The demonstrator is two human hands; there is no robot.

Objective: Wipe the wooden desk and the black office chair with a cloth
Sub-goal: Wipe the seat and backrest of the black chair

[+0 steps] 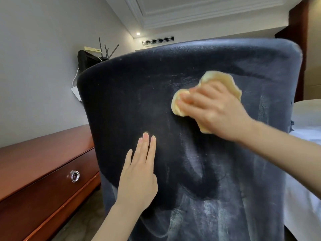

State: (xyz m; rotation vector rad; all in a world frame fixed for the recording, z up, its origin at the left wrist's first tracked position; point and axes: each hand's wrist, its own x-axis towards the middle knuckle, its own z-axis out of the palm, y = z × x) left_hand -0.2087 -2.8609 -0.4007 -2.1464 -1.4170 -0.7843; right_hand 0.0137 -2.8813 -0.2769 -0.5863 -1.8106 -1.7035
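The back of the black office chair (132, 94) fills the middle of the view, with pale dusty streaks low down and on its right side. My right hand (213, 110) presses a crumpled yellow cloth (220, 80) flat against the upper right of the chair back; its fingers lie straight over the cloth and are blurred. My left hand (139, 176) rests flat on the chair back lower left of the cloth, fingers straight and together, holding nothing. The wooden desk (40, 153) stands at the left, beside the chair.
A desk drawer with a metal ring pull (75, 176) faces me at lower left. Behind the chair sit a dark screen (86, 61), a router with antennas (106, 51) and a white cable (75, 79). A white bed (307, 119) lies at the right.
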